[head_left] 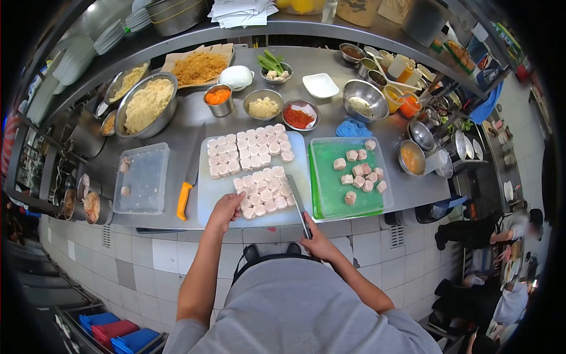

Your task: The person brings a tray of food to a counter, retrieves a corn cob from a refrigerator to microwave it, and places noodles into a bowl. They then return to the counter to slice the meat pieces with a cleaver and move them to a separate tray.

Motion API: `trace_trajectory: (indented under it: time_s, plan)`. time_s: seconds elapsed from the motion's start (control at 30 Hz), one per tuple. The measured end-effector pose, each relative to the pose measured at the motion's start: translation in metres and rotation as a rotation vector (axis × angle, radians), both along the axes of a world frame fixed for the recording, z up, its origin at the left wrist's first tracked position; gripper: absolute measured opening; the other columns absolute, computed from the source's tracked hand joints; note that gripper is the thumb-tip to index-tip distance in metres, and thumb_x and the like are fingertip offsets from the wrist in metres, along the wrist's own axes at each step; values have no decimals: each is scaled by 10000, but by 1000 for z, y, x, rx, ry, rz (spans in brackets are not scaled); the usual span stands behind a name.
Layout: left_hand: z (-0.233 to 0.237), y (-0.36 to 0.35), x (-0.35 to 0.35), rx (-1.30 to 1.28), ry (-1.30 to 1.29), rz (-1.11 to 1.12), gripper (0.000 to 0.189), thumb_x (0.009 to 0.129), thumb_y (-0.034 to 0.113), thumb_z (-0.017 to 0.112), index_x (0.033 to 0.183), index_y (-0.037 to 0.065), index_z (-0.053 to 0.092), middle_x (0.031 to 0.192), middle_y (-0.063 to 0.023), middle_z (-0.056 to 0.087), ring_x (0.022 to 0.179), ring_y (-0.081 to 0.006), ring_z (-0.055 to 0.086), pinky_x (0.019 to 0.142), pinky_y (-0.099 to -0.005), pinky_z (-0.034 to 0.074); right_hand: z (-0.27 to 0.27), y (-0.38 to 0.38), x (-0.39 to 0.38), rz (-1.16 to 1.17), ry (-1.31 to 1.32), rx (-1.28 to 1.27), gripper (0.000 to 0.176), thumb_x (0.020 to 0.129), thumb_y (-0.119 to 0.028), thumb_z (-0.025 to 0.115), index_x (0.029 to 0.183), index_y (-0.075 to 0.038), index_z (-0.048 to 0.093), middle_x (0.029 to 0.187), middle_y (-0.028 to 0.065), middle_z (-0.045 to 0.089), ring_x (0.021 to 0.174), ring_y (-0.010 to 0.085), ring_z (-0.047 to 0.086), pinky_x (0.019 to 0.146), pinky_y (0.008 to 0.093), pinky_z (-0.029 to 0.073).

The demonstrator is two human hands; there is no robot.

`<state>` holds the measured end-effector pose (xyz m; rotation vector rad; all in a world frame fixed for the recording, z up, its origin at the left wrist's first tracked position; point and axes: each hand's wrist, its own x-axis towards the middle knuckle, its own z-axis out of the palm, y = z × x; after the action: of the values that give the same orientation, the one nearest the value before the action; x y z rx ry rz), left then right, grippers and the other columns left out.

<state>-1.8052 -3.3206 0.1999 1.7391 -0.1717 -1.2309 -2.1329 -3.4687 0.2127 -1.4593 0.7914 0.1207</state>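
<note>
Several rows of pale, pinkish-white cubes [266,191] lie in tight blocks on a whitish cutting board [299,154]. My left hand [224,211] is at the left edge of the nearer block, fingers closed together with the tips against the corner cubes; whether they pinch one is hidden. Wrapped round the black handle of a knife [296,197] is my right hand [318,241]. The blade lies along the right side of that block. To the right, loose cubes [361,171] sit in a clear plastic container [321,197] over a green board.
A second knife with an orange handle [184,200] lies left of the board, beside a clear tray [140,200]. Behind stand bowls of crumbs [147,106], chopped garlic [263,108] and red flakes [299,117]. A shelf [283,29] spans overhead. People [501,230] work at right.
</note>
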Motion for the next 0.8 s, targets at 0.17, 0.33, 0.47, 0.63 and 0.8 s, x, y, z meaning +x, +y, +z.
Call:
trace_trajectory:
  time_s: [0.17,0.33,0.47,0.63,0.8]
  plan:
    - [-9,-12,3,-12,-122,84,574,914,500,800,1200,33,627,1001,-58,676,762,-124,569,656,-265,486,3,-15,-12,-44,-135,169,999,941,18,614,1725,-236,49,729,7,498,552,106,478,498,295,437]
    - [8,-27,-16,-191,-45,356,563,938,351,809,1324,6,590,1107,-83,703,874,-177,659,713,-316,545,-8,-10,-23,-93,-247,427,1004,943,7,611,1725,-258,40,757,18,526,564,115,487,511,294,431]
    - [-16,-34,17,-160,156,169,616,941,296,808,1403,-11,540,1241,-121,700,1025,-236,711,810,-355,589,-12,-11,-30,-139,-303,561,966,948,23,577,1717,-258,66,771,29,513,577,123,489,503,297,434]
    - [-10,-58,-14,-378,140,127,527,1005,198,720,1448,8,507,1380,-135,652,1226,-277,678,1035,-432,579,-10,-13,-28,-241,-192,462,820,985,-42,609,1689,-154,202,733,27,530,569,120,526,479,306,477]
    - [-9,-38,-24,-527,224,186,549,1017,162,689,1494,6,467,1416,-160,628,1243,-291,671,1062,-437,567,3,-7,-22,-350,-92,242,675,1005,-74,608,1628,-129,355,699,6,516,540,105,510,461,291,473]
